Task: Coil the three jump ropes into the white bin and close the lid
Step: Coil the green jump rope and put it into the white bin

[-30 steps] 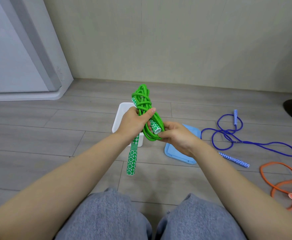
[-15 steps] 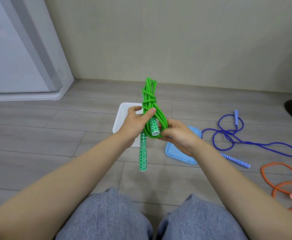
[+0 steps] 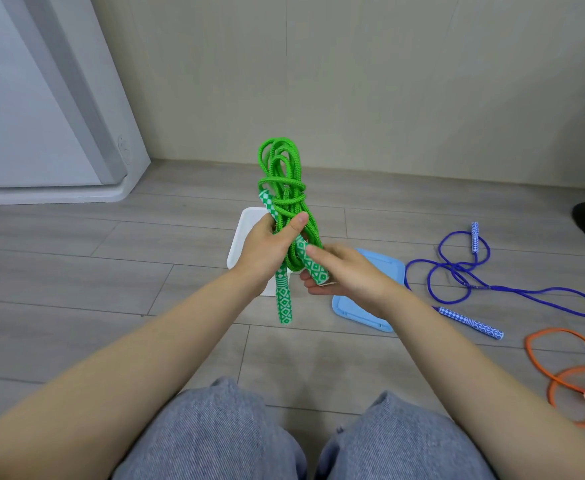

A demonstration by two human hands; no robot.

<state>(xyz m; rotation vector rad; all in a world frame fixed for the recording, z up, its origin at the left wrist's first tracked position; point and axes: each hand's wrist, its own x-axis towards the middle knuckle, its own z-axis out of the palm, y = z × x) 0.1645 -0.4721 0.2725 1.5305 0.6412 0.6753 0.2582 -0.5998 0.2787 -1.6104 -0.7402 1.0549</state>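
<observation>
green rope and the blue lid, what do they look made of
Green rope: looks like braided fabric cord, matte, with a woven texture along the strands; its handles look wrapped in diamond-patterned woven fabric. Blue lid: probably moulded plastic, smooth with a slight sheen, raised rim and rounded corners.

Single head-worn wide-angle view, looking forward and down from above the seated person's knees [image 3: 235, 434]. Both forearms reach away from the lens to mid-frame, close to the camera. The wood-look floor [image 3: 76, 271] fills the lower half; the wall [image 3: 388, 81] closes the background.
</observation>
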